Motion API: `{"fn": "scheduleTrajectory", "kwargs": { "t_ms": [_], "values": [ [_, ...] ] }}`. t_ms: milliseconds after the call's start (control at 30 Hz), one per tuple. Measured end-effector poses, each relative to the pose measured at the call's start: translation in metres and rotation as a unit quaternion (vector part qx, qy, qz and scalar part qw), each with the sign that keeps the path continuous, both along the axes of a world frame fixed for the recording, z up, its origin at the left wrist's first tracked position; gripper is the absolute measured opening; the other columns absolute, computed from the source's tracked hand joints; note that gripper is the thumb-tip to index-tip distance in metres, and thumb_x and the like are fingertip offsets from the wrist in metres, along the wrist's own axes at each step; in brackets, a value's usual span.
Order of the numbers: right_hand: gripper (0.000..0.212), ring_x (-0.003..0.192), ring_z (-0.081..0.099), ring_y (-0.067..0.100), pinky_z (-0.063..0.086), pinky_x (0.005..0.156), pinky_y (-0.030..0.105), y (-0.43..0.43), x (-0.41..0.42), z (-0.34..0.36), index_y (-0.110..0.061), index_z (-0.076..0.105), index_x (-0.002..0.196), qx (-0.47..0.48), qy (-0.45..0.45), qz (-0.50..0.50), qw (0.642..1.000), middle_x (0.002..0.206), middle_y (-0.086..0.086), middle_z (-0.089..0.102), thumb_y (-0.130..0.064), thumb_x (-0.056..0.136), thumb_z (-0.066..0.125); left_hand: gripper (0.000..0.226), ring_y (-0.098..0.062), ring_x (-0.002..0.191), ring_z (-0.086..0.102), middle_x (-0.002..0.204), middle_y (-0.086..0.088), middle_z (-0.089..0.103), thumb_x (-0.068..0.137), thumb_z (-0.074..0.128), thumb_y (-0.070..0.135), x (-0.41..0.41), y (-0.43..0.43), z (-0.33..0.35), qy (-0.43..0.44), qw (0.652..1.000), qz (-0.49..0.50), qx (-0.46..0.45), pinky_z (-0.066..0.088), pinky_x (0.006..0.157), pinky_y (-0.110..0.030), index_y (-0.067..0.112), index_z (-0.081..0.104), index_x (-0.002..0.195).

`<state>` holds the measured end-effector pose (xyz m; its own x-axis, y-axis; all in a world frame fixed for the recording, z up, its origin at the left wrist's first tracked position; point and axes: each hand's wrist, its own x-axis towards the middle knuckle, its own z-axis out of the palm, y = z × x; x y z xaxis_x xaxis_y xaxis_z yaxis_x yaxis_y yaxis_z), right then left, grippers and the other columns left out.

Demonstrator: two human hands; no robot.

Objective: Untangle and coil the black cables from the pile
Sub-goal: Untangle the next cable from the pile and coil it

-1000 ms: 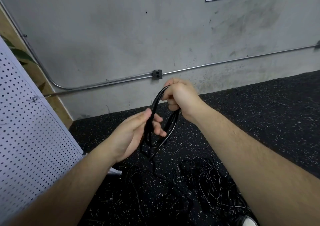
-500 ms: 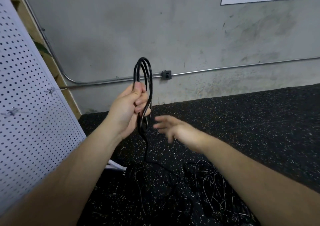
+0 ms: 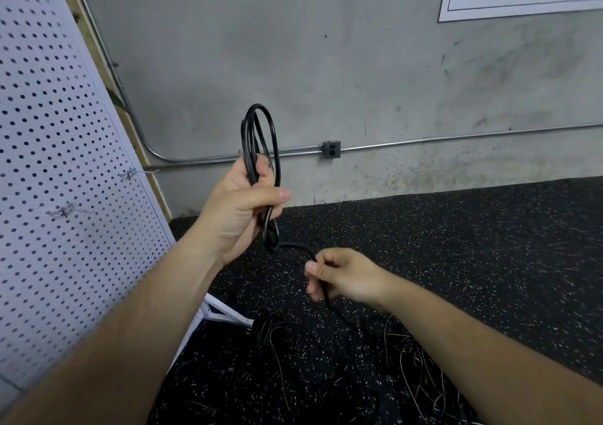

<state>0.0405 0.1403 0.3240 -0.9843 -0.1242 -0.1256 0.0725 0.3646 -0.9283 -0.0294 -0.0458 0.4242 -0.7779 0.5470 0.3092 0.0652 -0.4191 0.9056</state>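
Observation:
My left hand grips a small coil of thick black cable, held upright in front of the wall, loops rising above my fist. From the bottom of the coil the free length of that cable arcs right and down. My right hand pinches this length just below and right of the coil. Beyond the pinch the cable drops to the pile of tangled black cables on the floor between my forearms.
A white pegboard panel with metal hooks leans at the left, its white foot reaching toward the pile. A grey concrete wall with a conduit and an outlet box stands behind. Black speckled rubber floor spreads to the right.
My right hand let go of the coil's top, swung down and now pinches the trailing cable. My left hand lifted the coil and holds it alone.

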Motion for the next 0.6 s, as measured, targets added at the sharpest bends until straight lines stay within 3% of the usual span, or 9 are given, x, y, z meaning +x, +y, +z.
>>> {"fn": "scheduleTrajectory", "kwargs": {
  "t_ms": [100,167,267,467,600],
  "values": [
    [0.038,0.067,0.067,0.017,0.058,0.078,0.034,0.016,0.000,0.011,-0.007,0.066,0.094,-0.010,0.000,-0.047,0.999,0.078,0.005,0.072,-0.045,0.096,0.063,0.043,-0.006,0.048,0.032,0.063,0.007,0.032,0.075,0.056,-0.020,-0.001,-0.006,-0.001,0.003,1.000,-0.011,0.002,0.030,0.047,-0.019,0.019,0.043,0.088],
    [0.052,0.071,0.071,0.013,0.056,0.088,0.037,0.025,-0.001,0.019,-0.012,0.065,0.087,0.055,-0.021,-0.059,0.997,0.076,0.002,0.074,-0.063,0.091,0.059,0.041,-0.006,0.046,0.030,0.061,0.007,0.032,0.072,0.054,-0.019,0.000,-0.007,0.000,0.000,1.000,-0.015,0.006,0.030,0.044,-0.019,0.018,0.042,0.086],
    [0.066,0.092,0.072,0.012,0.038,0.105,0.046,0.046,0.000,0.022,-0.024,0.058,0.077,0.194,-0.061,-0.048,0.978,0.079,-0.005,0.078,-0.087,0.082,0.041,0.041,-0.006,0.046,0.030,0.061,0.007,0.031,0.071,0.052,-0.019,0.000,-0.010,0.003,0.000,1.000,-0.003,0.019,0.033,0.042,-0.019,0.018,0.042,0.084],
    [0.069,0.107,0.067,0.009,0.038,0.113,0.050,0.084,0.009,0.009,-0.020,0.069,0.080,0.168,-0.046,-0.034,0.984,0.095,-0.011,0.078,-0.083,0.082,0.040,0.041,-0.007,0.047,0.029,0.063,0.006,0.028,0.074,0.050,-0.019,-0.009,-0.021,0.008,0.011,0.997,0.057,0.048,0.034,0.043,-0.019,0.021,0.044,0.082],
    [0.064,0.093,0.069,0.011,0.045,0.107,0.046,0.091,0.012,0.004,-0.018,0.060,0.086,0.189,-0.053,-0.031,0.980,0.084,-0.006,0.075,-0.077,0.088,0.035,0.045,-0.008,0.050,0.032,0.065,0.005,0.031,0.078,0.050,-0.022,-0.012,-0.020,0.006,0.040,0.995,0.094,0.005,0.035,0.045,-0.019,0.023,0.046,0.081]
  ]
}}
